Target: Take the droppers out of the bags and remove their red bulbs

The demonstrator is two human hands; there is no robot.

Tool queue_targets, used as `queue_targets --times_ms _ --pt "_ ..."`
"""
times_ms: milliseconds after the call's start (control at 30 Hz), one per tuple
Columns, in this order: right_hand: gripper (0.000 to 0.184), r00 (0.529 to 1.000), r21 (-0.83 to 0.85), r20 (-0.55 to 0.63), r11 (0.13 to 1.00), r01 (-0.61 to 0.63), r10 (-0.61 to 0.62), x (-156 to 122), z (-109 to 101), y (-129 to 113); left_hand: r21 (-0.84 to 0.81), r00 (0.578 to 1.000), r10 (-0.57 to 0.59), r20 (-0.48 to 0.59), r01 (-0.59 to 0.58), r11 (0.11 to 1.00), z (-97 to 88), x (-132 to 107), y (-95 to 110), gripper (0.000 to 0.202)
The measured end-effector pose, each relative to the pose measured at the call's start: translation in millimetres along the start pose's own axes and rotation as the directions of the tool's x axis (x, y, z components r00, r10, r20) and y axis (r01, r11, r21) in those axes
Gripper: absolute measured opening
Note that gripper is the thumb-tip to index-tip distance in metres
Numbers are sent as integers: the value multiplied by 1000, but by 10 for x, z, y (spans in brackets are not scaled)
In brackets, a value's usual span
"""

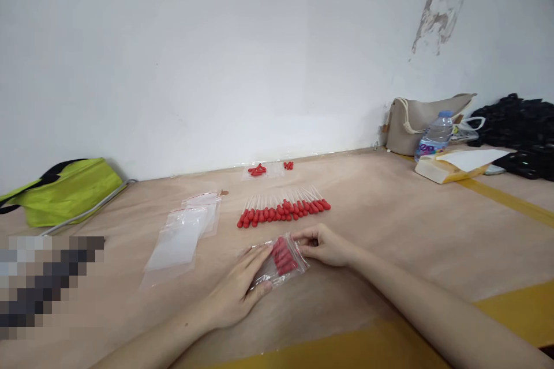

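A small clear zip bag (282,264) filled with red-bulbed droppers lies on the brown table in front of me. My left hand (239,289) rests flat on the bag's left end, fingers stretched out and pressing it down. My right hand (322,245) pinches the bag's right end between thumb and fingers. Just beyond the bag, a row of several loose droppers (283,211) with red bulbs lies side by side.
Empty clear zip bags (184,236) lie to the left. Loose red bulbs (258,170) sit near the wall. A yellow-green bag (60,189) is at far left; a beige bag (418,121), water bottle (435,135), paper packet (459,164) and black items (519,127) at right.
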State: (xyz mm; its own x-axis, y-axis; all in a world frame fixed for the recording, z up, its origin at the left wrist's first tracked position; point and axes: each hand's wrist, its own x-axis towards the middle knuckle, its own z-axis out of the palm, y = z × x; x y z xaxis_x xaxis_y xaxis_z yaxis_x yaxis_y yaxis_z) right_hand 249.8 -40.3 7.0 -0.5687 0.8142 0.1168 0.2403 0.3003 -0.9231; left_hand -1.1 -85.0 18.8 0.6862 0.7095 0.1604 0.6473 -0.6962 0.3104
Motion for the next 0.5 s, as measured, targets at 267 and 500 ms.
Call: queue_targets --times_ms 267,500 --pt "40 1000 4 -20 1000 0 0 -28 -19 -20 -28 997 32 -75 -34 999 47 282 -2 55" --pt "37 990 -159 -132 985 -62 41 -24 27 -54 -98 994 24 -109 -35 995 52 279 34 55"
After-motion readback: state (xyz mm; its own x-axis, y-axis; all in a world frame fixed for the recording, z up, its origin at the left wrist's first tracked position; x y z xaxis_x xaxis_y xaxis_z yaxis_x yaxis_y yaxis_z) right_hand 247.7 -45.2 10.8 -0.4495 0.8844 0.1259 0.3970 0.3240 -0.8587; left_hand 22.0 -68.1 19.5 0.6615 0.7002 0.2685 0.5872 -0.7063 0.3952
